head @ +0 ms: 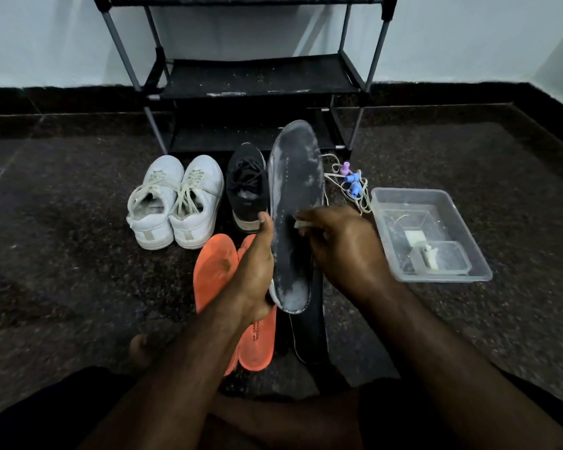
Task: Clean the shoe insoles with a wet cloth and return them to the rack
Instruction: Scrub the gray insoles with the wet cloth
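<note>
The left hand [254, 271] grips a dusty grey insole [294, 203] upright above the floor. The right hand [342, 245] curls round a pale cloth [301, 225], mostly hidden, pressed to the insole. Orange insoles [213, 267] lie partly covered beneath the left forearm.

Both forearms run in from 6 o'clock and converge near centre. Left hand [254, 267] is palm-up, fingers curled under the grey insole [294, 203] with the thumb up along its 9 o'clock edge. Right hand [342, 245] is back-up at 3 o'clock of it, fingers curled, pinching a small white cloth [301, 225] against its face.
</note>
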`<state>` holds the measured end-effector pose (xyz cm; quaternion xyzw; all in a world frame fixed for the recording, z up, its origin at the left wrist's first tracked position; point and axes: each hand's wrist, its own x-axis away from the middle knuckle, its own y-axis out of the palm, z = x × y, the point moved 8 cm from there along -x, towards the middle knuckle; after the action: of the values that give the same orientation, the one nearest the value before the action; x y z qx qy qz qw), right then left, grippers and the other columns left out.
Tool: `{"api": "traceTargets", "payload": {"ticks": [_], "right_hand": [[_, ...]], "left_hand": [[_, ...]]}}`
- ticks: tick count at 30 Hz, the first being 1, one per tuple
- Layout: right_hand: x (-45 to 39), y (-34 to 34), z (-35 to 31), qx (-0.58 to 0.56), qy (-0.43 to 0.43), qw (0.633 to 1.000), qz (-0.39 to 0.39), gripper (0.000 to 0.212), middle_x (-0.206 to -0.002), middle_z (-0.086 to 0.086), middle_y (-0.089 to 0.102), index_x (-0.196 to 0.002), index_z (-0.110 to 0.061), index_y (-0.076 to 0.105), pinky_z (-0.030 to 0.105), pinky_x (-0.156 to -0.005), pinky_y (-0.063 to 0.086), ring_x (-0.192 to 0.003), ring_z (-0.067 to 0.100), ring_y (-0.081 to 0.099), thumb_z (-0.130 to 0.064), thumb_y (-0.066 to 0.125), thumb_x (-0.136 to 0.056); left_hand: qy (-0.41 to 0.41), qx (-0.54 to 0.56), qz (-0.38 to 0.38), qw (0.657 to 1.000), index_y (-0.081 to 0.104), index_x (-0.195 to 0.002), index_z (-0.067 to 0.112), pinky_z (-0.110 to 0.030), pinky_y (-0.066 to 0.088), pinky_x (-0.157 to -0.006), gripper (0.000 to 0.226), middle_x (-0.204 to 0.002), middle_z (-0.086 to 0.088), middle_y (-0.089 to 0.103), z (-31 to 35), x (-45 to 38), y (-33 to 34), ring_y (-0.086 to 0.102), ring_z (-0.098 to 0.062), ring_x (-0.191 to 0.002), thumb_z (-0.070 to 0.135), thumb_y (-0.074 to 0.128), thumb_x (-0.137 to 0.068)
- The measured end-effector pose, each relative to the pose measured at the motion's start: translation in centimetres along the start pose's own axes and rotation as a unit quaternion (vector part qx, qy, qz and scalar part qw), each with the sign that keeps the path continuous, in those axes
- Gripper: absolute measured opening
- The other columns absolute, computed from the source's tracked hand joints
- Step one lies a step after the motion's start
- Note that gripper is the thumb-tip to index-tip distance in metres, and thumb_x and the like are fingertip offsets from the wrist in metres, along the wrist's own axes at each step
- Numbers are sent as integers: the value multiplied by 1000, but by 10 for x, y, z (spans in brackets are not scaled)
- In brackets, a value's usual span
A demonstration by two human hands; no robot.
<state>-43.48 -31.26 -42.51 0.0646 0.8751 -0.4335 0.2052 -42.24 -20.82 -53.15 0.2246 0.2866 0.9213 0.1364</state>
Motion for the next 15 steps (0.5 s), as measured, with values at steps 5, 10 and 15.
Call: {"api": "traceTargets", "payload": {"ticks": [5,10,15], "right_hand": [[-2,7,1,7,22,1000,14,18,-99,4,67,-99,-13,75,38,-78,55,-87,23,66,-10,63,-85],[0,3,1,9,-7,999,30,29,-95,1,71,-100,-18,72,35,-79,53,-90,21,63,0,63,-79],[2,8,4,-32,31,999,30,21,-93,-3,70,-96,-22,67,38,-75,54,-86,19,65,-5,65,-83]], "left_hand": [[-15,4,-8,1000,59,-136,11,-40,43,-108,68,-132,-13,66,-2,2,4,60,-26,-127,62,32,-99],[-17,-5,0,1000,62,-133,12,-44,39,-115,66,-132,-14,66,-3,1,0,61,-25,-125,62,34,-100],[-27,-17,-1,999,61,-135,12,-42,43,-109,68,-132,-15,65,-4,4,2,61,-26,-124,62,31,-101]]}}
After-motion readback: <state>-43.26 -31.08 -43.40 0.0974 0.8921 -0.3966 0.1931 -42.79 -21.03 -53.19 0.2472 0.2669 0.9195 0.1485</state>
